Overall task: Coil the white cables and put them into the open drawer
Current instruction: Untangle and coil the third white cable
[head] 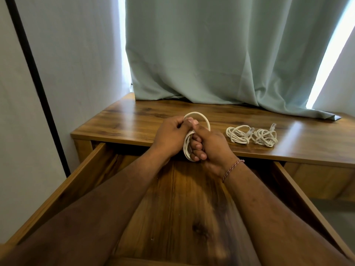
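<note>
Hanging behind everything, pale green curtain (pixel 221 54) drapes onto back edge of wooden desk (pixel 134 120), hem bunched toward back right corner. Grey wall on left with a black vertical strip (pixel 34 73). Desk top is glossy wood; left half bare from left edge up to the hands, front right stretch bare too. Open drawer (pixel 172 208) pulled out below desk's front edge, wood floor showing between the two forearms, left side wall (pixel 63 181) and right side wall (pixel 299 192) both visible; no cable seen inside it.

Both hands meet over desk's front edge, just above back of drawer. Left hand (pixel 171 137) grips upper part of white cable coil (pixel 199 117), fingers curled round strands, thumb on top. Right hand (pixel 211 144) clenched round lower part of same coil, fingers wrapped through loops, thumb pressing near left thumb. Coil's top loop arcs over desk top; bottom loop hangs off front edge toward drawer. Red-and-white thread bracelet (pixel 233 169) on right wrist.

Two more cables sit on desk right of hands, near front edge: left bundled cable (pixel 237 134) and right bundled cable (pixel 266 138), touching each other, each loosely wound with a clear plug sticking up. Small gap between right hand and left bundle.
</note>
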A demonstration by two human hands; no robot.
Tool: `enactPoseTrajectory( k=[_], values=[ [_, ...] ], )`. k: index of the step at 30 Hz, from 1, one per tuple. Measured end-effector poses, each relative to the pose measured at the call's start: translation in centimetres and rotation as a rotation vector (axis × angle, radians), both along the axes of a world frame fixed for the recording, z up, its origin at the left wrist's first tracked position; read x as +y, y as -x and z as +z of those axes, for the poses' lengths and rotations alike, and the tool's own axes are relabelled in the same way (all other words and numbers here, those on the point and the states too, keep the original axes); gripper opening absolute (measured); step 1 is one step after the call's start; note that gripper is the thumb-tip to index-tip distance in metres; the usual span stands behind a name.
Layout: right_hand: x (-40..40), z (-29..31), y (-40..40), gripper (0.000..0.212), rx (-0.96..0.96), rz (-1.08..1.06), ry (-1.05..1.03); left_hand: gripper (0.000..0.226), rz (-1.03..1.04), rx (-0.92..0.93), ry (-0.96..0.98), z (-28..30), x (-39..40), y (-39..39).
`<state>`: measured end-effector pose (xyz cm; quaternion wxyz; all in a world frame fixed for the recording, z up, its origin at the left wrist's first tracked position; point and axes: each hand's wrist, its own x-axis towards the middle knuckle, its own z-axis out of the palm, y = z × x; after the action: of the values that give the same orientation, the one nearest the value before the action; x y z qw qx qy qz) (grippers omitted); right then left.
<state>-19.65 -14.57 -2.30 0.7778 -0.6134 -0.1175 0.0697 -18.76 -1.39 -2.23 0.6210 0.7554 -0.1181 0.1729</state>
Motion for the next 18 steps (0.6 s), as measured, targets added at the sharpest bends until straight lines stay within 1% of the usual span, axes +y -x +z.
enactPoseTrajectory(
  k=[3,7,9,13,18],
  values=[
    [-0.3,0.3,0.1,0.055,0.015,0.034,-0.014,0.034,0.025,0.021,0.026,-0.1,0.1,-0.2],
    [-0.3,0.6,0.2,0.054,0.005,0.082,-0.016,0.037,0.015,0.121,0.178,0.2,0.4,-0.2],
    [-0.4,0.6,0.0,0.053,0.002,0.072,-0.026,0.039,0.002,0.147,0.197,0.2,0.5,-0.2],
    [-1.1,0.4,-0.4,0.050,0.057,0.093,-0.076,0.043,-0.081,0.217,0.227,0.2,0.1,0.1],
    [-1.5,0.3,-0.7,0.051,0.082,0.159,-0.095,0.040,-0.080,0.231,0.240,0.1,0.2,-0.1]
  ],
)
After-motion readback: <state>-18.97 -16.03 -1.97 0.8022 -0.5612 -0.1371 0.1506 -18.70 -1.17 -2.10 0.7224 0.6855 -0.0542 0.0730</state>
